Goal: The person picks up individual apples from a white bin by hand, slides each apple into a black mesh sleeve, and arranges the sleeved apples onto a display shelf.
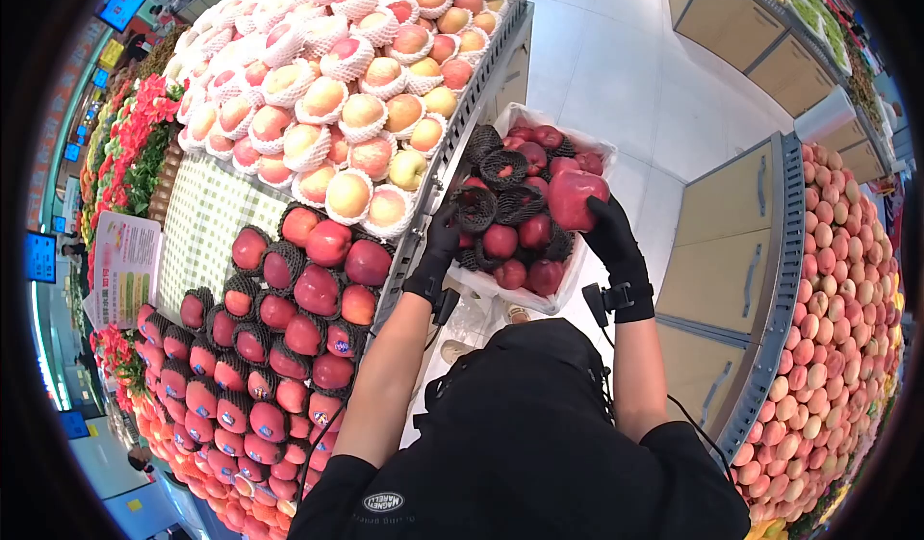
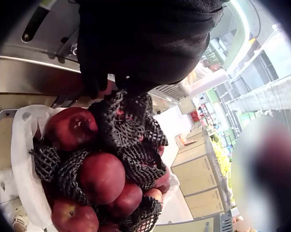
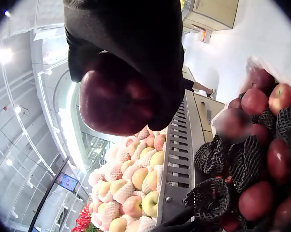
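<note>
A large red apple (image 1: 577, 200) is held in my black-gloved right hand (image 1: 616, 242), above the right side of a box lined with white plastic (image 1: 570, 285). The right wrist view shows the same apple (image 3: 119, 99) close up, bare of any net, with fingers curled over it. My gloved left hand (image 1: 443, 242) is at the box's left edge, its fingers pinching the edge of a black foam net (image 1: 476, 210). In the left wrist view that net (image 2: 123, 125) bunches right under the fingertips. More red apples (image 2: 103, 178) and loose nets fill the box.
To the left, a slanted display holds red apples in black nets (image 1: 318, 290), with paler apples in white nets (image 1: 361, 112) behind. Its slotted metal edge (image 1: 462, 116) runs beside the box. Peaches (image 1: 818, 290) are heaped on a stand at right, above cabinets (image 1: 722, 251).
</note>
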